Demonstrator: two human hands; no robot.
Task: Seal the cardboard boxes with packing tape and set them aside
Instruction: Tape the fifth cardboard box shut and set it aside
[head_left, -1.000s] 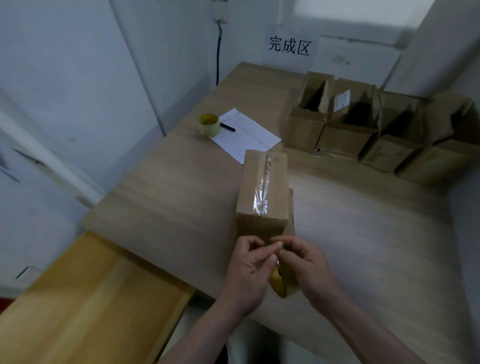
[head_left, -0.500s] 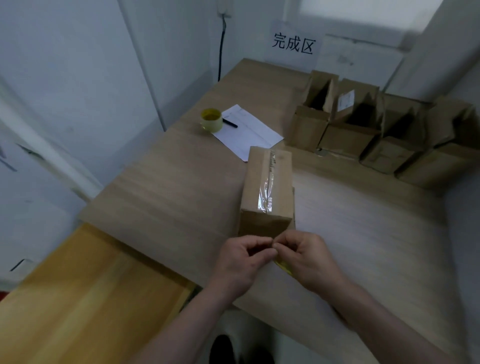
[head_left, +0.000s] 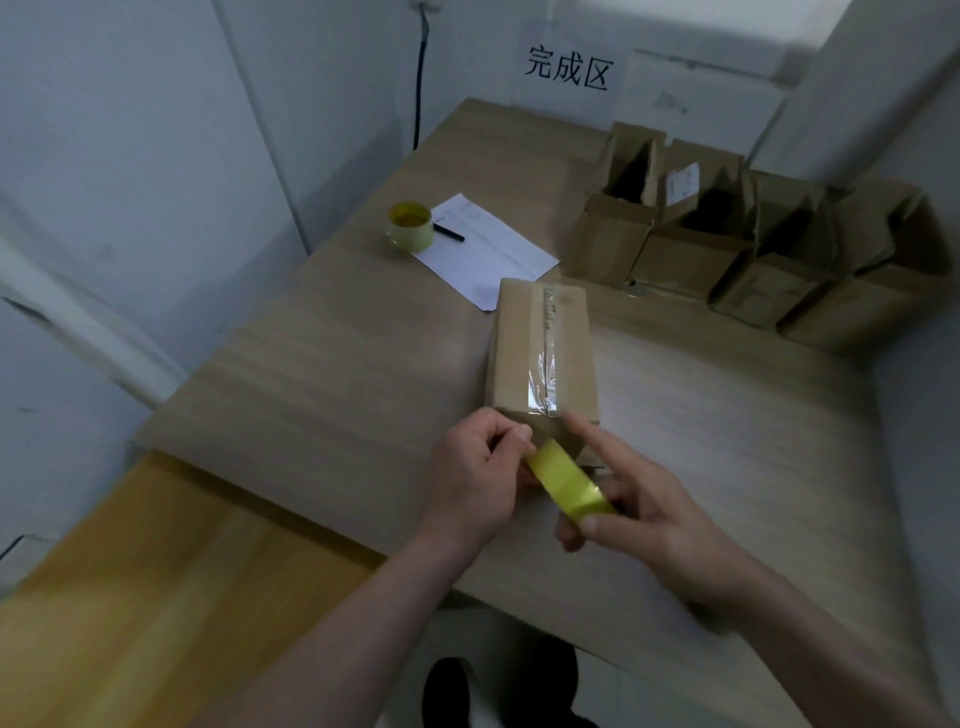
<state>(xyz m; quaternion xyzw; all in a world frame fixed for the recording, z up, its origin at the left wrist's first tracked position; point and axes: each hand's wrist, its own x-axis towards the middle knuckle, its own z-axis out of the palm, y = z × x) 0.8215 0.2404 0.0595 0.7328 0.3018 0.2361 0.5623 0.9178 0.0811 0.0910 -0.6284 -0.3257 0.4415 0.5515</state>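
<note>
Box (head_left: 543, 358), mid-table, top seam taped. I'm gripping the tape roll (head_left: 569, 480) w/ right hand (head_left: 639, 499), left hand (head_left: 480, 467) pinching at its end. Four open boxes (head_left: 753, 249) are waiting.

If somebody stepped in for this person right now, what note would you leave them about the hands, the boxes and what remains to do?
Left hand: pinching the near end of the yellow tape roll.
Right hand: gripping the same roll, forefinger stretched toward the taped box.
That box stands on the table just beyond the hands, with a tape strip along its top seam reaching the near edge.
Four open boxes wait in a row at the far right.
A spare tape roll sits by a paper sheet with a pen.
Done: the top strip.
Left: free the tape from the roll, move this box aside, seal the others.
</note>
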